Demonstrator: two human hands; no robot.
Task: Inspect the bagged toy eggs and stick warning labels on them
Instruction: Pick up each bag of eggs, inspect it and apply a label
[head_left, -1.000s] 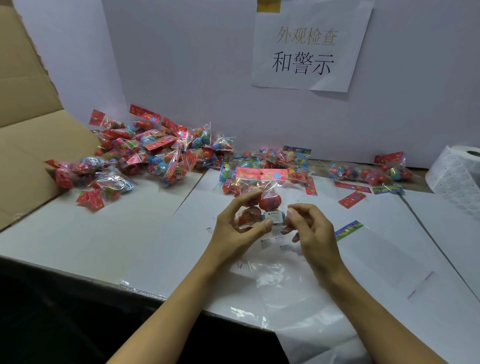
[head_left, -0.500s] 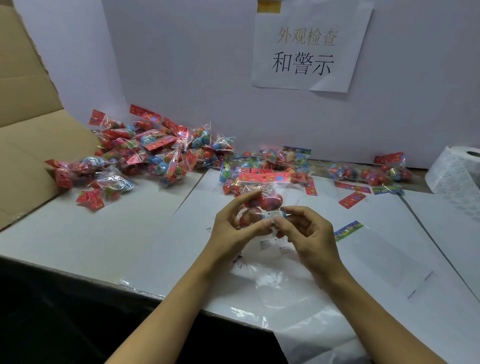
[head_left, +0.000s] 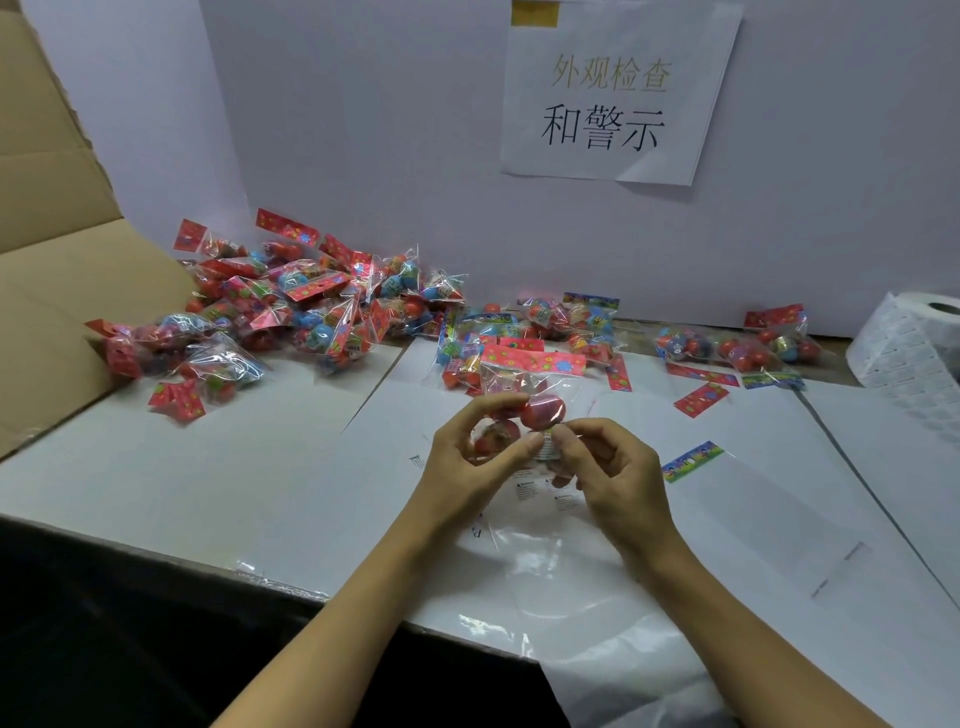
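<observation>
A clear bag of toy eggs (head_left: 530, 400) with a red header card sits at the table's middle. My left hand (head_left: 467, 462) grips it from the left, thumb and forefinger curled round the eggs. My right hand (head_left: 602, 473) pinches the bag's right side, where a small white warning label (head_left: 546, 448) lies on the plastic. A sheet of spare warning labels (head_left: 540, 491) lies just under my hands.
A large heap of bagged eggs (head_left: 291, 317) fills the back left beside a cardboard box flap (head_left: 62, 291). More bags (head_left: 732, 348) lie at the back right. A roll of white labels (head_left: 914, 343) stands at the far right edge. An empty clear bag (head_left: 769, 499) lies to the right.
Both hands lifted the bag slightly away from me. My right fingers closed in over the label on the bag, which now shows only partly.
</observation>
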